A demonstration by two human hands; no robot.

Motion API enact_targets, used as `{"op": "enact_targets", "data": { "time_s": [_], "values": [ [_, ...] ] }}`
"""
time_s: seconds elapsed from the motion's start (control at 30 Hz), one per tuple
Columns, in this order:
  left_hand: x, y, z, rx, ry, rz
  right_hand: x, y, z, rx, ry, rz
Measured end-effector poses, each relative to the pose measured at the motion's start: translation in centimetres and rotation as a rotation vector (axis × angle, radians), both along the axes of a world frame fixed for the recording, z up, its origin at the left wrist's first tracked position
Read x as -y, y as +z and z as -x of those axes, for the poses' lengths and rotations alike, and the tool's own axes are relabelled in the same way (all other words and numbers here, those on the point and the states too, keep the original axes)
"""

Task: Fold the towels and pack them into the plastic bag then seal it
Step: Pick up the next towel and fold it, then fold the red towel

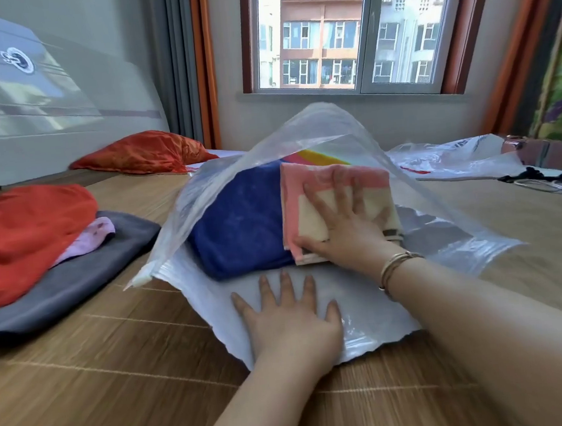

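While the left hand [290, 317] lies flat, fingers spread, pinning the plastic bag's [367, 320] lower sheet to the mat, the right hand [341, 221] grips the folded pink towel [334, 177] just inside the mouth, beside the blue towel [240, 226] lying deeper left.

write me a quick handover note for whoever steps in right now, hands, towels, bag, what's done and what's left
Left hand: open, pressing flat on the plastic bag's lower sheet to hold it on the bamboo mat.
Right hand: fingers spread on the folded pink and cream towel, pushing it into the bag's mouth, thumb under its near edge.
Done: a blue towel is already inside; a multicoloured one shows behind it.
Left: the red, lilac and grey cloths are still piled to the left, outside the bag. Bag not sealed yet.
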State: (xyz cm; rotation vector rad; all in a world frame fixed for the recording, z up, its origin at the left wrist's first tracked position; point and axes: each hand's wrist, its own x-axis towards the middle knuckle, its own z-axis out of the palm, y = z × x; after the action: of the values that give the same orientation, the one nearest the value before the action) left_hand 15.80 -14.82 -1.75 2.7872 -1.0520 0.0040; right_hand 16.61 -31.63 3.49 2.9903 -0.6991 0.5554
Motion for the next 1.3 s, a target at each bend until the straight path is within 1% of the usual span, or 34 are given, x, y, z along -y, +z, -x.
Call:
{"op": "enact_targets", "data": {
  "time_s": [0.13, 0.23, 0.37, 0.47, 0.53, 0.6, 0.67, 0.73, 0.8, 0.9, 0.97, 1.03, 1.1, 1.2, 1.3],
  "values": [
    [-0.2, 0.1, 0.0, 0.013, -0.01, -0.03, 1.7, 0.3, -3.5, -0.053, -0.046, -0.011],
    [-0.3, 0.2, 0.0, 0.004, -0.009, -0.038, 2.3, 0.9, -4.2, -0.1, -0.056, -0.017],
    [-0.4, 0.6, 0.2, -0.038, -0.014, -0.027, 1.1, 1.5, -2.1, -0.138, -0.059, -0.054],
    [-0.9, 1.8, 0.5, -0.069, -0.009, -0.005, -1.4, 2.7, 1.2, -0.139, -0.057, -0.087],
    [-1.7, 2.9, 1.3, -0.096, -0.002, 0.099, -3.3, 3.2, 3.7, -0.164, -0.052, -0.073],
    [-3.1, 4.1, 2.7, -0.158, -0.016, 0.302, -5.3, 3.6, 6.4, -0.172, -0.027, -0.069],
    [-5.6, 5.1, 4.6, -0.255, -0.039, 0.516, -7.5, 4.0, 8.9, -0.14, 0.017, -0.094],
    [-8.9, 5.8, 6.2, -0.352, -0.047, 0.69, -10.1, 4.4, 11.0, -0.093, 0.065, -0.107],
    [-12.6, 6.1, 7.0, -0.364, -0.016, 0.84, -13.1, 4.3, 12.4, -0.028, 0.144, -0.083],
    [-18.3, 5.9, 6.8, -0.32, 0.083, 1.074, -18.6, 4.0, 13.1, 0.121, 0.302, -0.011],
    [-22.3, 5.1, 6.1, -0.306, 0.167, 1.152, -22.7, 3.7, 12.4, 0.2, 0.422, 0.026],
    [-26.0, 4.1, 5.2, -0.297, 0.274, 1.186, -26.7, 3.2, 10.8, 0.243, 0.541, -0.021],
    [-29.0, 3.2, 3.7, -0.276, 0.377, 1.198, -30.2, 2.1, 8.0, 0.259, 0.614, -0.093],
    [-31.7, 3.0, 1.2, -0.241, 0.499, 1.223, -34.3, 0.0, 2.7, 0.261, 0.635, -0.22],
    [-33.5, 2.8, -1.2, -0.209, 0.537, 1.239, -36.6, -1.4, -3.4, 0.287, 0.61, -0.393]
  ]
}}
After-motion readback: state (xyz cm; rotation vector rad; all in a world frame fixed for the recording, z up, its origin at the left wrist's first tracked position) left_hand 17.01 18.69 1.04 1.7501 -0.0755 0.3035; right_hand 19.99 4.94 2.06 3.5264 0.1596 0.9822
